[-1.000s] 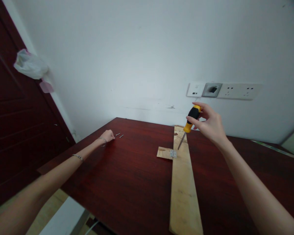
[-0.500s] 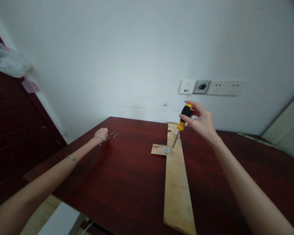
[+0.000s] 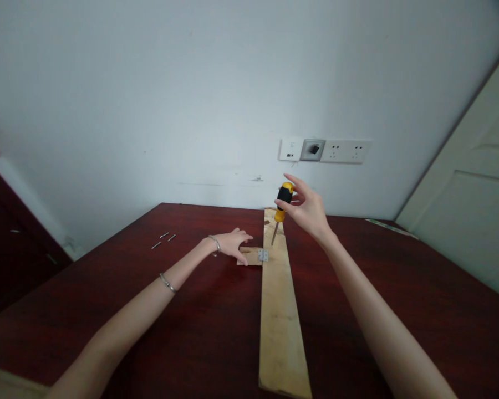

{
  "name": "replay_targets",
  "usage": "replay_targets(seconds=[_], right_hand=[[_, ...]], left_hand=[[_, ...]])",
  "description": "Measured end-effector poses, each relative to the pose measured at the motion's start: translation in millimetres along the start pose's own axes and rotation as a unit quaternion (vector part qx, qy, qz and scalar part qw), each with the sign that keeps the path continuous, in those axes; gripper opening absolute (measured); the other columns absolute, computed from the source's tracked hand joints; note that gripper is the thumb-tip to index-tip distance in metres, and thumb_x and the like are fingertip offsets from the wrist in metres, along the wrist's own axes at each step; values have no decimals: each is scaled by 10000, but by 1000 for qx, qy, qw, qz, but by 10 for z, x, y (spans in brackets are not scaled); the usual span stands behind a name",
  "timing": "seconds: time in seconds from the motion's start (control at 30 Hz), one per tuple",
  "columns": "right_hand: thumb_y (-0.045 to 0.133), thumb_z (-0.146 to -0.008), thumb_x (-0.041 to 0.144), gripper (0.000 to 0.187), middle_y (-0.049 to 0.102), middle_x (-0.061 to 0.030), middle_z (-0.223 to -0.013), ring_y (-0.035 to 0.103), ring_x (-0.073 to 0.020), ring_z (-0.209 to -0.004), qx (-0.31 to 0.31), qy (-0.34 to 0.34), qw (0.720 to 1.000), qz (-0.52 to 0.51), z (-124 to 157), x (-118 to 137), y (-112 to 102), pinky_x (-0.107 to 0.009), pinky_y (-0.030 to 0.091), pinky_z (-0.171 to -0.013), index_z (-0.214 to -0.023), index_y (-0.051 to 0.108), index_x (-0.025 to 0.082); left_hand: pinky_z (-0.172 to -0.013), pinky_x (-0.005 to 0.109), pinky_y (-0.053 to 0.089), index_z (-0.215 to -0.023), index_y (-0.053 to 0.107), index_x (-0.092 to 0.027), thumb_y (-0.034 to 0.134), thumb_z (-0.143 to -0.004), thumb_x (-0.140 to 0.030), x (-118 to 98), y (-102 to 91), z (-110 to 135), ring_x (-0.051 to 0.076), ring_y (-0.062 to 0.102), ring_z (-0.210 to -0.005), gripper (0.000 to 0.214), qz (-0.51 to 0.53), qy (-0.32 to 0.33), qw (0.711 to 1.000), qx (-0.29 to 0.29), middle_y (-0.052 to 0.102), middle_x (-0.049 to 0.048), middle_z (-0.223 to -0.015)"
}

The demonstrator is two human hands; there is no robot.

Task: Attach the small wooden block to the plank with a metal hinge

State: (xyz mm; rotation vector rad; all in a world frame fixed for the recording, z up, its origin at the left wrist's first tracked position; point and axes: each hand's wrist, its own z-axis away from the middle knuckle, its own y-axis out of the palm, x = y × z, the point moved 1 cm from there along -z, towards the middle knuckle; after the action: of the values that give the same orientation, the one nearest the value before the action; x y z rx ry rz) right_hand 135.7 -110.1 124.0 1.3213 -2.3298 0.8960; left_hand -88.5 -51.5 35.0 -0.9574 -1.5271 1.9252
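Observation:
My right hand [image 3: 310, 210] grips a yellow-and-black screwdriver [image 3: 285, 192] by its handle, the shaft slanting down over a long wooden board [image 3: 279, 321]. A small metal hinge [image 3: 263, 255] joins the board's left edge to a short wood piece [image 3: 251, 258]. Over that short piece is my left hand [image 3: 233, 244], fingers spread, thumb low and the other fingers toward the board. Whether it touches the wood I cannot tell. Part of the short piece is hidden under the hand.
Several thin metal screws [image 3: 163, 235] lie on the dark red table [image 3: 199, 332], left of my left hand. Behind the table is a white wall with a row of sockets [image 3: 343, 151]. A flat strip [image 3: 391, 227] lies near the back right edge.
My left hand has moved right, from beside the screws to the short wood piece, and its fingers have spread. The right hand still holds the screwdriver above the board. The view has turned right.

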Motion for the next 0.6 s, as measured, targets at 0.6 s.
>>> replay_targets(seconds=[0.6], right_hand=[[587, -768, 298, 509, 566, -97, -1169, 585, -206, -947, 1, 2, 997, -78, 26, -41, 125, -278, 526, -599, -1233, 387, 245]], left_hand=[[-926, 345, 343, -1274, 494, -203, 732, -572, -609, 130, 366, -162, 271, 427, -1049, 845, 35, 15, 999, -9, 477, 84, -1131]])
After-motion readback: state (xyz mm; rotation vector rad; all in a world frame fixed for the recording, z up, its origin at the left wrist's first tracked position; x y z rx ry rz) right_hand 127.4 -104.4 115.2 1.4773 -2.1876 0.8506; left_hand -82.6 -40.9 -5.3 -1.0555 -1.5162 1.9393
